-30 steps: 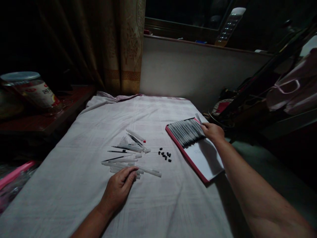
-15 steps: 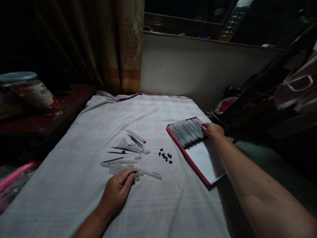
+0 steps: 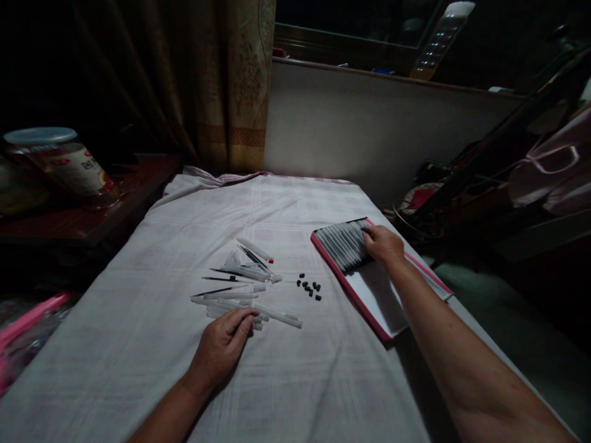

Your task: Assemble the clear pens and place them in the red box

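My left hand (image 3: 224, 344) rests palm down on the white cloth (image 3: 138, 320), fingers loosely curled with their tips on the near end of a pile of clear pen barrels and thin refills (image 3: 244, 283). My right hand (image 3: 382, 243) lies on the row of assembled pens (image 3: 341, 243) lined up on a red-edged white board (image 3: 369, 295), fingers bent over the pens' right ends. Several small black caps (image 3: 308, 288) are scattered between the pile and the board.
A labelled jar with a pale lid (image 3: 58, 163) stands on a dark wooden side table at the left. A patterned curtain (image 3: 244, 86) hangs behind. Cluttered bags and dark rods (image 3: 508, 160) fill the right side. Something pink (image 3: 28, 320) lies at the lower left.
My right hand has slid left from the board's far right edge onto the row of pens. My left hand has stayed on the pile of barrels.
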Available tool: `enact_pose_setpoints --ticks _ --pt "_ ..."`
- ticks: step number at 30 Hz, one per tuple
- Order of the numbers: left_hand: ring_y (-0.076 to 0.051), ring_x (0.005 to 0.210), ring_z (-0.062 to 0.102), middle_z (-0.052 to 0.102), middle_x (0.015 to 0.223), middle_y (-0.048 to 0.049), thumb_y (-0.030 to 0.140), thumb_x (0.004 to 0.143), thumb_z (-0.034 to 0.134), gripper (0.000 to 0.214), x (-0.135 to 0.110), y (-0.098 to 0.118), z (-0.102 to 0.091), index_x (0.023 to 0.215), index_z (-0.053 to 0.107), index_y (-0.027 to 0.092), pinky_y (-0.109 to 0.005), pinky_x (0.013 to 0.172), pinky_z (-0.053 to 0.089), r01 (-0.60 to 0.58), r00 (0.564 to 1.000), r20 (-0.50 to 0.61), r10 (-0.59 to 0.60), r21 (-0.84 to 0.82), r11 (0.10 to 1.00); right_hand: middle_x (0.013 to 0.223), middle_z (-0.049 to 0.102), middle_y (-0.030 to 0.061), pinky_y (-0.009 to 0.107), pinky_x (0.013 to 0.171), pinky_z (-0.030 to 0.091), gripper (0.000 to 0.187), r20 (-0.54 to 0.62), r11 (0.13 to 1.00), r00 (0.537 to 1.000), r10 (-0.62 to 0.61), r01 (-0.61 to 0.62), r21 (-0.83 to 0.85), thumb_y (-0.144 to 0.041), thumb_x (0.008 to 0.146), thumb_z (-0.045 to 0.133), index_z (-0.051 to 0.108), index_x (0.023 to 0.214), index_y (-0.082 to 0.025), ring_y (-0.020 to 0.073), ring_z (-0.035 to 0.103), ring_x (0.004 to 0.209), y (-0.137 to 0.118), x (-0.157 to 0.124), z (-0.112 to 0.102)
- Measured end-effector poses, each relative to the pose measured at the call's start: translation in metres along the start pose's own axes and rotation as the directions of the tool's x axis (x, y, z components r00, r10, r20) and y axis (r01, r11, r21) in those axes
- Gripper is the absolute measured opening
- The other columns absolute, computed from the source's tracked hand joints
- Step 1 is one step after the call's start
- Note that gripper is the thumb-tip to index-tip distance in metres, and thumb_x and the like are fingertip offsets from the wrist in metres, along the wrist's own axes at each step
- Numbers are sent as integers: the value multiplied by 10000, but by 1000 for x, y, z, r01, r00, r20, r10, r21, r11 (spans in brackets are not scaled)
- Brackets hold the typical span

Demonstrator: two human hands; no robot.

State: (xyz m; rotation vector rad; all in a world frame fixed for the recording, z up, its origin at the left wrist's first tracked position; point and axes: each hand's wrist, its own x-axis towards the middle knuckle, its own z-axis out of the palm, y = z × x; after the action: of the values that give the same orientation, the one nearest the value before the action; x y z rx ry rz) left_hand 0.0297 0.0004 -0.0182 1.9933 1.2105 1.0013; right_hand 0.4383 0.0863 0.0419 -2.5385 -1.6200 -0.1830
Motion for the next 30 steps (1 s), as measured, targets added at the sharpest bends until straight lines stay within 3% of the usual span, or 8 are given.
enact_pose_setpoints --ticks 3,6,11,16,20,24,30 --pt "-129 585 678 738 731 -10 344 915 513 261 -1 -2 1 943 732 205 -229 595 576 10 1000 2 -9 -10 1000 1147 725 83 309 855 496 341 -86 958 972 -218 230 173 -276 922 491 729 1163 -231 237 658 1036 -34 -30 -3" --pt "-128 572 667 742 739 -10 351 917 509 268 -2 -3 1 945 733 204 -233 589 569 25 1000 10 -25 -8 1000 1074 739 58 284 811 492 277 -53 864 918 -394 389 320 -271 920 528 747 1086 -245 207 674 947 -72 -64 -2" --pt "-176 795 714 756 883 -38 336 896 546 231 -1 -6 2 963 727 209 -283 741 585 -1 999 -51 1 3 1000 1065 730 67 262 797 467 244 105 810 844 -526 460 363 -284 934 546 755 1052 -235 194 669 960 -130 -105 0" --pt "-193 928 697 739 978 -51 220 864 522 239 2 -12 4 1003 716 222 -331 857 571 -66 996 -66 67 13 998 1111 716 89 278 820 469 329 233 864 839 -492 436 253 -370 973 462 739 1095 -244 216 656 1029 -170 -117 -2" --pt "-190 948 689 728 1001 -57 178 861 482 278 3 -15 5 1014 711 218 -338 868 567 -101 992 -71 102 11 995 1126 721 145 313 821 486 324 297 890 841 -453 405 210 -326 940 489 740 1096 -193 259 671 1036 -190 -114 -5" --pt "-185 950 684 727 992 -56 194 874 476 267 4 -15 6 995 714 212 -333 873 561 -92 993 -77 91 -9 996 1165 719 174 331 843 500 332 367 914 837 -406 363 182 -251 878 556 719 1152 -161 284 674 1078 -203 -109 -8" --pt "-184 957 686 736 990 -52 207 868 469 268 5 -14 5 964 720 206 -331 886 554 -82 995 -64 82 -12 997 1185 707 213 326 841 517 327 455 944 827 -330 291 157 -247 907 547 720 1155 -123 290 674 1109 -207 -104 -7"
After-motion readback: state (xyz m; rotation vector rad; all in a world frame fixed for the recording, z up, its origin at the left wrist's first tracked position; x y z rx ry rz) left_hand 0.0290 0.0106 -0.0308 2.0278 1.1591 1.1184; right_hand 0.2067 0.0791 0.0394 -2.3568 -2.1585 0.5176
